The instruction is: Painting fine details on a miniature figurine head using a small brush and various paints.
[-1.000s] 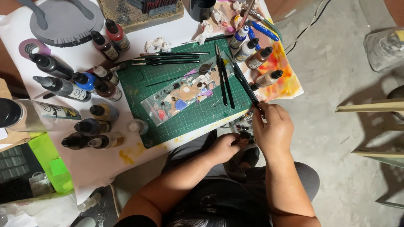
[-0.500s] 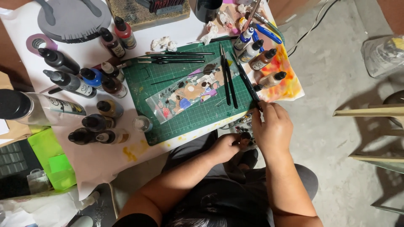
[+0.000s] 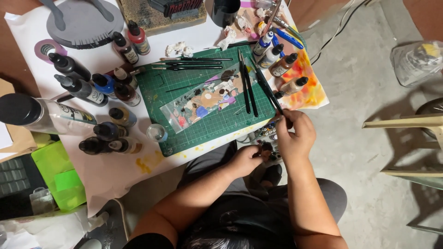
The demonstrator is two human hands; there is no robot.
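Paintbrush (image 3: 270, 92) pinched in raised right hand (image 3: 295, 136); left hand (image 3: 247, 159) curled below

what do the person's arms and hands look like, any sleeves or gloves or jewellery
Both arms are bare from the hands up to at least the elbows; no sleeve reaches the forearms. The left hand and the right hand wear no gloves. No ring, watch or bracelet shows from this head view, though the fingers are partly hidden from view. A dark top covers the torso.

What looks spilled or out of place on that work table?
Yellow paint stains blot the white paper table cover near its front edge, and several dark paint bottles lie tipped on their sides beside the green cutting mat.
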